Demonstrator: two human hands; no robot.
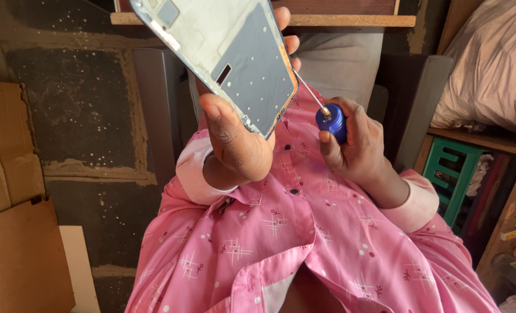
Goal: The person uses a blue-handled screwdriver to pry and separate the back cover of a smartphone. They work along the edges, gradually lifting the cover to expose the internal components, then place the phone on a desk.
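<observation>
My left hand point(235, 136) holds up a phone frame point(223, 52), a flat grey-silver panel with small holes and a blue rim, tilted towards the camera. The thumb lies along its lower edge and fingertips show past its right side. My right hand point(353, 142) grips a small screwdriver with a blue handle point(332, 122). Its thin metal shaft points up-left and its tip meets the right edge of the phone frame. Both arms wear a pink patterned shirt with pale cuffs.
Cardboard sheets point(15, 220) lie at the left on a dark speckled floor. A wooden shelf edge point(350, 20) runs above. At right stand a green plastic crate point(455, 179), a wooden shelf and a pale bundle of cloth point(489, 64).
</observation>
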